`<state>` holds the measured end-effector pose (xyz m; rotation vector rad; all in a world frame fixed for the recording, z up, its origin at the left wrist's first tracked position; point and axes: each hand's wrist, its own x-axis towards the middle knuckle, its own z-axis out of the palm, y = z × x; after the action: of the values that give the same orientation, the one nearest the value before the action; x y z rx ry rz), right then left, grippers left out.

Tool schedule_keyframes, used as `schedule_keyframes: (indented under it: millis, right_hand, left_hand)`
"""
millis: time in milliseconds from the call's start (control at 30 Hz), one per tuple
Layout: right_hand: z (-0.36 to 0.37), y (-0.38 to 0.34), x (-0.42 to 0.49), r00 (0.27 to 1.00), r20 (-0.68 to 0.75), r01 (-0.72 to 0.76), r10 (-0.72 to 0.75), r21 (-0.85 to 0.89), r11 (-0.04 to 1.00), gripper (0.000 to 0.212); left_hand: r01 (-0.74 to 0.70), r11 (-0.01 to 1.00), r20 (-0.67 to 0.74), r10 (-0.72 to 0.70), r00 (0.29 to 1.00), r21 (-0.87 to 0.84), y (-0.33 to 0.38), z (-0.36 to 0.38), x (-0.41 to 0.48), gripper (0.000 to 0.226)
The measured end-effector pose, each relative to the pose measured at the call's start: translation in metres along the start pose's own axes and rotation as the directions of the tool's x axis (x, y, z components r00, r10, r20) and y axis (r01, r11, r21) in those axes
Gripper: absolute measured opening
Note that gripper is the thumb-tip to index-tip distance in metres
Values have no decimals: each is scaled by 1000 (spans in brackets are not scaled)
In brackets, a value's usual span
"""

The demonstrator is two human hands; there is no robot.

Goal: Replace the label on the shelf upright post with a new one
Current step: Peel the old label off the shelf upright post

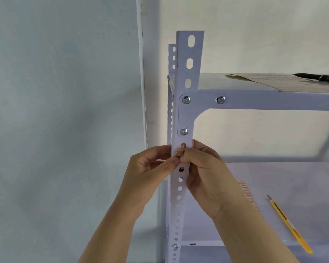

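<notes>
The label [179, 152] is sitting on the shelf post [180, 118] just under the lowest bolt, both hands [150, 168] [203, 173] are pinching at it with closed grips, and it is risking tearing if they are pulling too fast.

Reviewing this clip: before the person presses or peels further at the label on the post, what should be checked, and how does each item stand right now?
1. Both hands on the post: ok. The left hand and right hand meet at the upright post.
2. Label at the fingertips: ok. The red-outlined label lies on the post face, below the bracket screw.
3. Old or new label: cannot tell.
4. Label flat and straight: cannot tell, fingers cover part of it.
5. Label sheet within reach: ok, on the lower shelf.
6. Yellow utility knife clear of hands: ok, lying on that shelf.
</notes>
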<state>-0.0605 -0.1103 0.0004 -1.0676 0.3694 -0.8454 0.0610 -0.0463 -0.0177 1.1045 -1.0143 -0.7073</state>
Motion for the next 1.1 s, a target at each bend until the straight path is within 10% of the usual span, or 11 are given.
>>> schedule_keyframes:
  millis: [233, 467, 633, 1100]
  right_hand:
    - [-7, 6, -15, 881, -213, 358, -422, -284, 890, 10]
    - [-14, 12, -17, 491, 157, 472, -857, -875, 111, 4]
    - [-17, 19, -10, 374, 283, 410, -883, -905, -117, 10]
    - [-9, 10, -6, 424, 408, 245, -809, -911, -331, 23]
  left_hand:
    - [13, 1000, -3, -13, 1000, -14, -1, 2, 2, 37]
    - [-1, 1000, -4, 1, 1000, -24, -2, 2, 2, 35]
    - [-5, 999, 17, 5, 1000, -52, -1, 1, 2, 33]
    - [-14, 999, 29, 16, 999, -45, -2, 0, 2, 30]
